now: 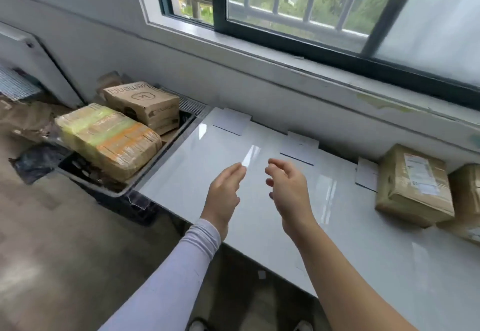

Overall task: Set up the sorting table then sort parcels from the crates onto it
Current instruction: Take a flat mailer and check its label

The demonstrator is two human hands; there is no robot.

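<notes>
Both hands hover over the glossy white sorting table [272, 240], near its middle; neither holds anything. The left hand [223, 195] is released, its fingers nearly straight and pointing toward the far wall, with a pale sleeve [181, 273] covering the forearm to the wrist; the right hand [288, 190] is also released, its fingers loosely curled around nothing, the forearm bare. The two hands lie just beside each other, apart, with a narrow gap between the fingertips.

Parcels lie on both sides of the hands. To the left, well apart from the left hand, a dark crate [145, 172] sits against the table's left edge; it carries a taped parcel [109, 141] with green and orange bands nearest the viewer, and a printed carton [145, 105] behind it, toward the far wall (the lettering on it reads upside down from this view). To the right, well apart from the right hand, a brown parcel [413, 185] with a white shipping label rests on the table against the far wall; a second brown parcel [467, 201] stands just beside it at the right edge, partly cut off by the frame.

Three white cards stand along the far edge of the table: a left card [231, 121], a middle card [301, 147], directly beyond the hands, and a right card [367, 175], just beside the labelled parcel. A barred window [298, 1] runs above the wall.
</notes>
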